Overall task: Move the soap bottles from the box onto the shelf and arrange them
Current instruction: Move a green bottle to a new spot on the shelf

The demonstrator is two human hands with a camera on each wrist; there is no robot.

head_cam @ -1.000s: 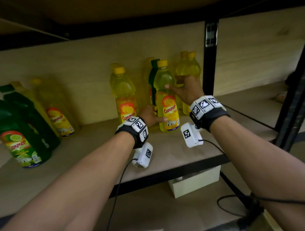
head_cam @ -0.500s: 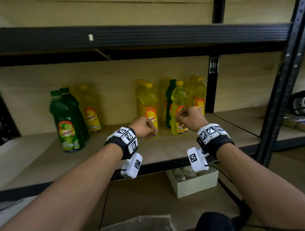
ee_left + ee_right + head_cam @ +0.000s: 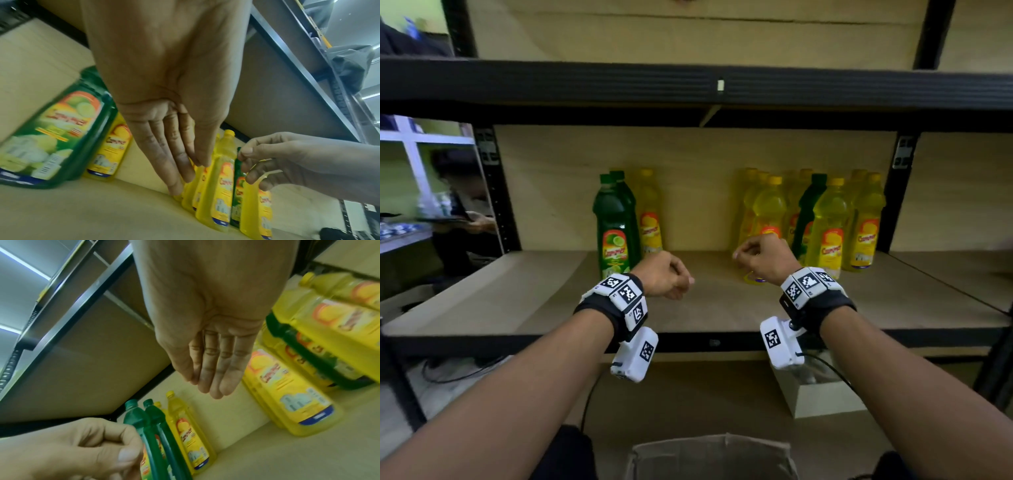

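Observation:
Soap bottles stand at the back of the wooden shelf (image 3: 517, 301). On the left are two green bottles (image 3: 613, 222) and a yellow bottle (image 3: 650, 219). On the right is a tight group of several yellow bottles (image 3: 828, 222) with one green bottle (image 3: 808, 212) among them. My left hand (image 3: 666, 279) hovers over the middle of the shelf, loosely curled and empty. My right hand (image 3: 760, 257) hangs just in front of the right group, also loosely curled and holding nothing. The cardboard box (image 3: 712, 455) sits below at the bottom edge; its inside is hidden.
A black upper shelf beam (image 3: 688, 85) runs overhead and black uprights (image 3: 900, 192) frame the bay. A small white box (image 3: 825, 394) sits on the floor under the shelf. A bare stretch of board lies between the two bottle groups. Another person sits far left.
Both hands have drawn back from the right bottle group; the right hand let go of a yellow bottle. My head has pulled back, so the whole bay shows.

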